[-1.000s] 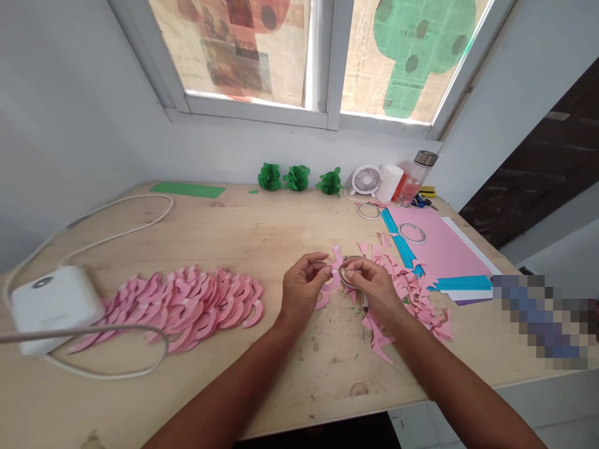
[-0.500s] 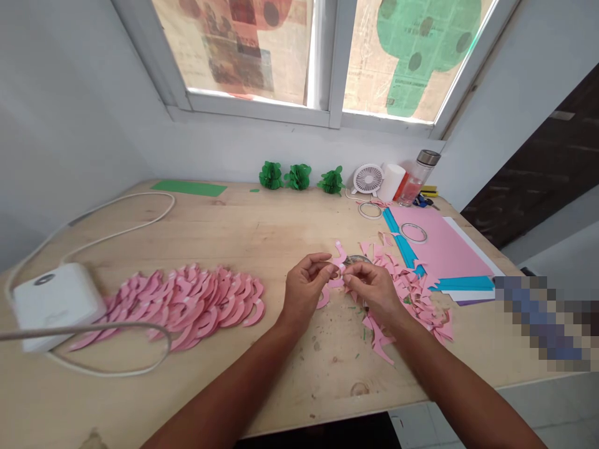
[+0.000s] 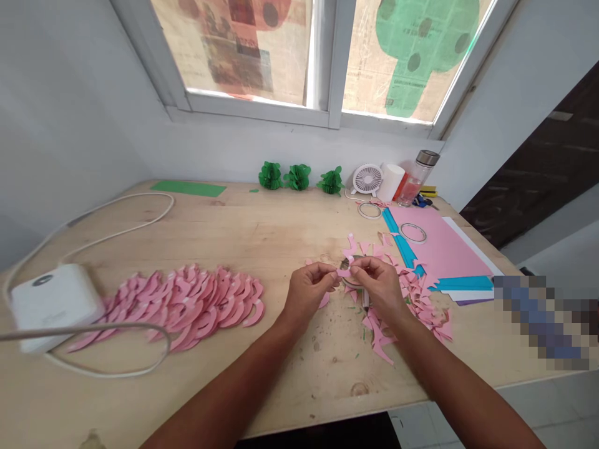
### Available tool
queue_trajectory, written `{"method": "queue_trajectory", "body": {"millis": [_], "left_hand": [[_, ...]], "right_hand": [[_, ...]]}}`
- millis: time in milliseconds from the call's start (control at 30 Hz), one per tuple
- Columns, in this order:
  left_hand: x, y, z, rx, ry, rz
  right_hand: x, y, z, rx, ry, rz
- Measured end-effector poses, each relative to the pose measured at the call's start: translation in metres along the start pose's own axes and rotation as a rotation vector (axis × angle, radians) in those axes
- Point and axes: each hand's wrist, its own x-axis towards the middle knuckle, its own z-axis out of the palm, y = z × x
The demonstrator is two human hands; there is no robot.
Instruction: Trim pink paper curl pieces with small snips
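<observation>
In the head view, the left hand (image 3: 306,288) and right hand (image 3: 382,288) pinch a strip (image 3: 345,273) between thumbs and fingers, low over the table (image 3: 281,386). It is pink, narrow and matte, with a slight curve; the fingertips cover its ends. Just above rises another pink length with a pale patch at its lower end; whether the two join, I cannot tell. Scraps (image 3: 423,299) lie right of it, a pile (image 3: 187,305) of curved pink pieces to the left.

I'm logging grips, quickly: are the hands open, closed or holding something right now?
Left hand: closed, pinching one end of a curved pink paper piece.
Right hand: closed at that piece's other end; its exact grip is hidden.
</observation>
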Motion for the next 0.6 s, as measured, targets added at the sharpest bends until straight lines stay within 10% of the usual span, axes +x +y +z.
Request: {"method": "queue_trajectory", "body": {"millis": [600], "left_hand": [[-0.0028, -0.0048, 0.0073, -0.161, 0.002, -0.040]], "right_hand": [[-0.0064, -0.0055, 0.0084, 0.129, -0.106, -0.008]]}}
